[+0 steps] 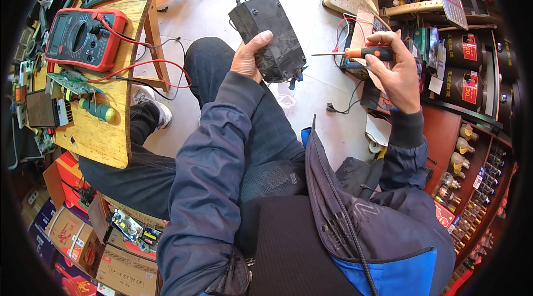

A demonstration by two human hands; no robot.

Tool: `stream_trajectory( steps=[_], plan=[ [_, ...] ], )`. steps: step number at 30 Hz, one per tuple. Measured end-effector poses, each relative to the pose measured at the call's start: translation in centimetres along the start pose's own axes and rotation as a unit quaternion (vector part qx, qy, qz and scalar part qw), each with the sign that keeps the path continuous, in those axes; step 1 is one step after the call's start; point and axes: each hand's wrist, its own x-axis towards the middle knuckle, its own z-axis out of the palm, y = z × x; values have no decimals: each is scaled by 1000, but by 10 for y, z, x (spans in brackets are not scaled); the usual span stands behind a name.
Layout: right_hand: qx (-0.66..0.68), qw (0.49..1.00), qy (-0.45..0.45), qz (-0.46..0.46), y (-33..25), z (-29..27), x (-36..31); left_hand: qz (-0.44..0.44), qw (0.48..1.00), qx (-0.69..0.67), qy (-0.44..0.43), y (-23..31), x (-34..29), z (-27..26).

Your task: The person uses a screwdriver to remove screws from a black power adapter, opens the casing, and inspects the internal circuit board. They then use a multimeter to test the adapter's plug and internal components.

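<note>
Pale floor (222, 13) beside your cluttered wooden bench (105, 129); left hand (249, 57) clasping upright black box (269, 35), right hand (391, 68) gripping screwdriver (361, 53), tip leftward, axis level.

An electronics repair workshop: a red multimeter (83, 38) with leads and a bare circuit board (72, 81) lie on the wooden counter (105, 135), with cardboard boxes (119, 265) underneath.

Lying on the wooden table (105, 129) at left: multimeter (83, 38), circuit board (71, 81) before it; cardboard boxes (72, 235) sitting beneath.
</note>
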Motion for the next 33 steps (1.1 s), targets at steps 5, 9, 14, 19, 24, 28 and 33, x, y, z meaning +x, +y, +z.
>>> stream_trajectory(
  steps=[5,9,14,19,24,28,33],
  plan=[
    [28,999,-33,-18,-16,14,-12,3,1000,1,-8,0,1,0],
    [33,999,-25,-23,-17,28,-12,4,1000,9,-1,1,0,0],
    [39,999,-31,-17,-13,36,-9,8,1000,12,0,1,0,1],
    [17,999,-29,-8,-12,36,-8,8,1000,23,3,0,2,-1],
    [-41,999,-19,-2,-16,38,-9,6,1000,30,5,-1,3,-4],
    [34,996,-30,80,-20,36,-12,4,999,46,10,-1,3,-4],
    [189,977,-6,101,-18,48,-10,9,999,40,13,-1,3,-4]
  ],
)
